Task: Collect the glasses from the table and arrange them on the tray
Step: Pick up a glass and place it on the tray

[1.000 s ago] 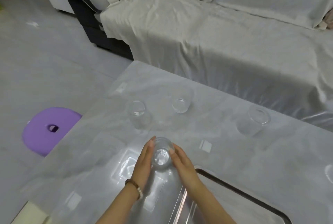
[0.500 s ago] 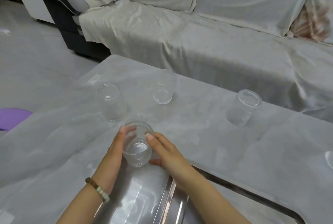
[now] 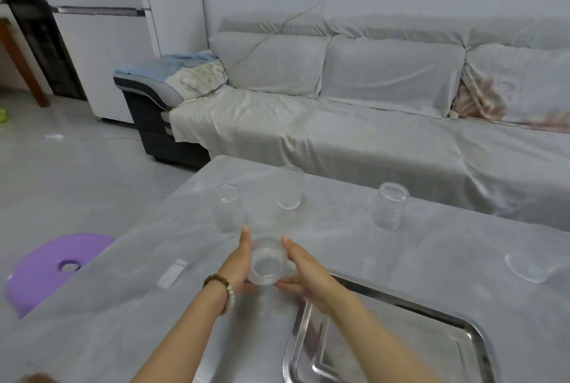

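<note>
Now left hand [image 3: 236,265] and right hand [image 3: 303,271] clasp an empty glass [image 3: 266,262] beside the tray [image 3: 475,328].

Low table [image 3: 354,247] with a pale grey cloth over it, sitting right in front of the sofa. On it: a steel tray [image 3: 475,327] at the near right corner, three clear glasses upright further back, one [image 3: 227,209] on the left, one [image 3: 290,187] beside it, one [image 3: 389,206] further right. Another glass [image 3: 531,268] sits by the right edge, and a small white card [image 3: 172,273] lies flat near the left side.
</note>
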`<action>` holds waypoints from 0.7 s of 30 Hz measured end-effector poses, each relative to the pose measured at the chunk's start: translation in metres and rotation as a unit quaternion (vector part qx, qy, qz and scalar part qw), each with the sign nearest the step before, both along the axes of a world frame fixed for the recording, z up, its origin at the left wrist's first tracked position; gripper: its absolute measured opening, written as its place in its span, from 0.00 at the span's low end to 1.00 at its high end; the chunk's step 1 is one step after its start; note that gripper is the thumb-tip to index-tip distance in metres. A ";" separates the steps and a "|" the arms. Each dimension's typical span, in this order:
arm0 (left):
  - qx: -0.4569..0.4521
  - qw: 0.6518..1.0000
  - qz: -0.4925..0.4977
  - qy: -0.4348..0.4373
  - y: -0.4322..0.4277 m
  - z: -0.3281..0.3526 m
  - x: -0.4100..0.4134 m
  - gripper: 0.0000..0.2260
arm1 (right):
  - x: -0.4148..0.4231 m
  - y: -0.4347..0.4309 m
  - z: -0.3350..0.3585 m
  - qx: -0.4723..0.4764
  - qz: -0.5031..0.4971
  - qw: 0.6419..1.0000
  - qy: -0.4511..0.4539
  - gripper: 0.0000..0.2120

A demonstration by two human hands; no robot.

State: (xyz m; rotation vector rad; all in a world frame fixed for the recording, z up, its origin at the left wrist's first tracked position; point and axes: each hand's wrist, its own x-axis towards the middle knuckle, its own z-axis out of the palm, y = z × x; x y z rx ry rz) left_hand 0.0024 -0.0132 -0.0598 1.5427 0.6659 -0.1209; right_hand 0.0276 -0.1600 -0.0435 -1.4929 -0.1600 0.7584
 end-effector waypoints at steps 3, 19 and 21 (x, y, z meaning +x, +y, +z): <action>-0.028 0.996 0.035 -0.073 -0.024 0.013 -0.023 0.24 | -0.029 -0.019 0.012 0.013 -0.043 0.997 -0.056 0.15; -0.062 0.940 -0.213 -0.260 -0.211 0.048 -0.046 0.25 | -0.080 -0.226 0.032 0.077 -0.259 0.943 -0.196 0.16; -0.061 0.934 -0.231 -0.266 -0.228 0.039 -0.040 0.23 | -0.077 -0.244 0.025 0.065 -0.296 0.930 -0.207 0.15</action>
